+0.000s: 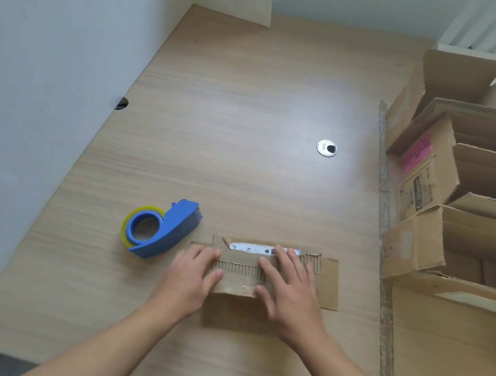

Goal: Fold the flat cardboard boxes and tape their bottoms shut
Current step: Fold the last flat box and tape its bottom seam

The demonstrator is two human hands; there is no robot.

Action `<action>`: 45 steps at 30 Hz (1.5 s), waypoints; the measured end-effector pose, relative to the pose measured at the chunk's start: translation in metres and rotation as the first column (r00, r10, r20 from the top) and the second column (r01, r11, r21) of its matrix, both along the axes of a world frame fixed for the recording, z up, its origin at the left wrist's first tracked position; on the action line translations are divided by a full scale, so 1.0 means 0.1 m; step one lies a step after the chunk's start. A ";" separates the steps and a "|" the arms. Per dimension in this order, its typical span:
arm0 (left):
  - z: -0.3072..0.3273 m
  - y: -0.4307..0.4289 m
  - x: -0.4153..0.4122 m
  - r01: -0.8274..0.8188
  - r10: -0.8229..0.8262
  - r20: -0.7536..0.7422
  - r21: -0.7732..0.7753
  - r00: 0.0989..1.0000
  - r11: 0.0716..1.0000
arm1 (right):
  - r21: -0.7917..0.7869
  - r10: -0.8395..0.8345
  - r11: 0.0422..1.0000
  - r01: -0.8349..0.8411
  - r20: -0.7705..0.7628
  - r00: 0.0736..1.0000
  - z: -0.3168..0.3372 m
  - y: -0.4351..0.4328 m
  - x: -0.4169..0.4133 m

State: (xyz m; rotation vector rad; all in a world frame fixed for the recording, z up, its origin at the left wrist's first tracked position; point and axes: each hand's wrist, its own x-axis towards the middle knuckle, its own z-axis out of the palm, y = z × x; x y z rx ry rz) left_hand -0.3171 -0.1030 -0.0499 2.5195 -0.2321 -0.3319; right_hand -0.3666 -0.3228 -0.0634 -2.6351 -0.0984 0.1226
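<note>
Low in the centre of the frame, left hand and right hand press flat-fingered on the small cardboard box, holding its flaps shut for taping, tape dispenser waiting just left.

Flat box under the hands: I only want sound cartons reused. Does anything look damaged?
Yes. The flat box has its outer paper torn off across the middle and upper right, baring the corrugated ribs; a white label remnant sits by the top edge.
</note>
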 end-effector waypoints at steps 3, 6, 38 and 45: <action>0.16 0.12 0.19 -0.069 0.053 0.244 0.056 0.968 0.996 | 0.050 -0.056 0.997 0.052 0.068 0.996 -0.05 -0.03 -0.03; 0.21 0.36 0.44 -0.196 0.134 0.220 0.293 0.966 0.936 | 0.019 -0.059 0.998 0.057 0.128 0.990 -0.09 0.00 -0.03; 0.60 -0.04 0.18 0.672 -0.734 0.232 0.297 0.639 0.679 | 0.671 -0.141 0.710 0.214 -0.163 0.977 0.15 -0.26 0.05; 0.56 -0.12 0.17 0.615 -0.673 0.067 0.350 0.736 0.707 | 0.704 -0.266 0.638 0.311 -0.178 0.947 0.02 -0.21 0.04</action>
